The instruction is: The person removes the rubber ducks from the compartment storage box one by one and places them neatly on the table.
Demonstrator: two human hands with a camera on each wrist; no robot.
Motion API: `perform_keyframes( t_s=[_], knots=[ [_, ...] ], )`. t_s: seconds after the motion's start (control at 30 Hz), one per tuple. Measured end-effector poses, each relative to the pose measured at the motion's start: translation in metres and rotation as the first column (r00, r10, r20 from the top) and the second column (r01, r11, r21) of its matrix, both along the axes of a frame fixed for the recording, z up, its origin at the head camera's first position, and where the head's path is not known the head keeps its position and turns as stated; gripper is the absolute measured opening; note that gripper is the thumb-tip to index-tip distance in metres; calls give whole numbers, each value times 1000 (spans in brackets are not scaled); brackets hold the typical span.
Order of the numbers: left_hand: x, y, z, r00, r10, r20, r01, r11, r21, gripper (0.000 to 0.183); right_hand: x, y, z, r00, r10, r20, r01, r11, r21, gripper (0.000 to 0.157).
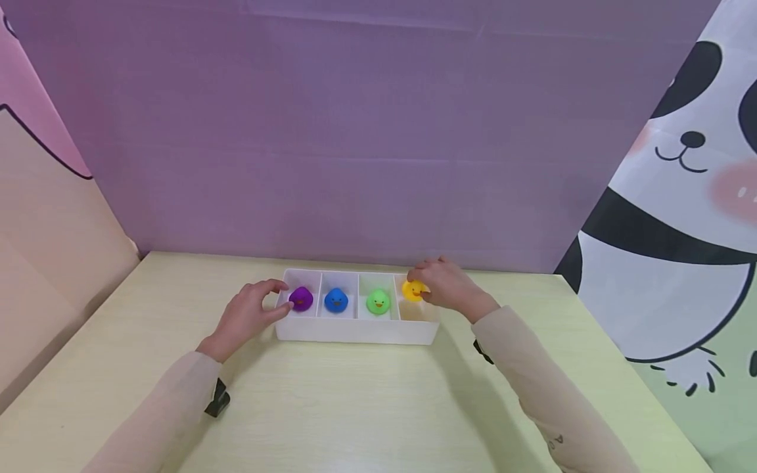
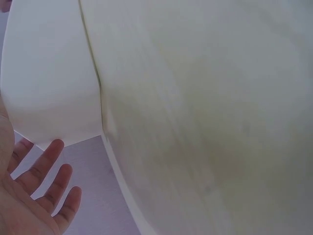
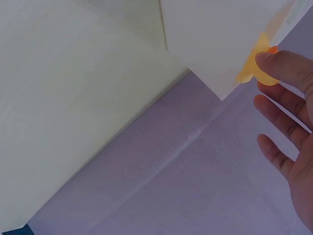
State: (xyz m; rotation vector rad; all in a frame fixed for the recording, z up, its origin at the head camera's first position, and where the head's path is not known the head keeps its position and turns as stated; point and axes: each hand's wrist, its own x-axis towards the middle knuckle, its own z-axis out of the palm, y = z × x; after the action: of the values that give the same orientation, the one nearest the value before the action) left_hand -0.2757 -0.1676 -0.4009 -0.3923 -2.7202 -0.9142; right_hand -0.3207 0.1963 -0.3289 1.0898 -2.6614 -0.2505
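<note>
A white box [image 1: 355, 331] with several compartments in a row stands toward the table's far edge. A purple toy duck [image 1: 301, 299] sits in its leftmost compartment, then a blue duck [image 1: 336, 301] and a green duck [image 1: 378, 302]. At the right end, my right hand [image 1: 445, 284] pinches a yellow duck [image 1: 412, 290] between thumb and fingers; the right wrist view shows the yellow duck [image 3: 252, 63] at the box rim. My left hand [image 1: 247, 316] is at the box's left end, thumb and forefinger spread beside the purple duck. Whether they touch it is unclear. Its other fingers [image 2: 58, 188] are loosely extended.
The box rests on a pale wooden table [image 1: 349, 401]. A purple cloth backdrop [image 1: 367, 144] rises behind the far edge. A panda-printed panel [image 1: 680, 217] stands at the right, and a pink and beige panel [image 1: 53, 217] at the left.
</note>
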Motion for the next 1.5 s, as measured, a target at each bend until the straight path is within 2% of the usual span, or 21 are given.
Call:
perform_keyframes(
  t_s=[0.17,0.4,0.8,1.13,1.5],
  knots=[
    [-1,0,0,1000,-4,3,4,1000,-2,39,0,-1,8,1000,-8,-19,8,1000,9,30],
    [-2,0,0,1000,-9,10,9,1000,2,39,3,1,20,999,-47,11,47,999,20,31],
    [-1,-1,-1,1000,-6,15,6,1000,6,39,6,19,27,996,-86,2,86,996,-15,30],
    [-1,-1,-1,1000,-2,10,2,1000,-4,39,10,39,28,993,-118,1,118,993,-21,31],
    [0,0,-1,1000,4,13,-4,1000,-4,39,14,60,12,991,-135,-13,135,991,-14,29]
  ],
)
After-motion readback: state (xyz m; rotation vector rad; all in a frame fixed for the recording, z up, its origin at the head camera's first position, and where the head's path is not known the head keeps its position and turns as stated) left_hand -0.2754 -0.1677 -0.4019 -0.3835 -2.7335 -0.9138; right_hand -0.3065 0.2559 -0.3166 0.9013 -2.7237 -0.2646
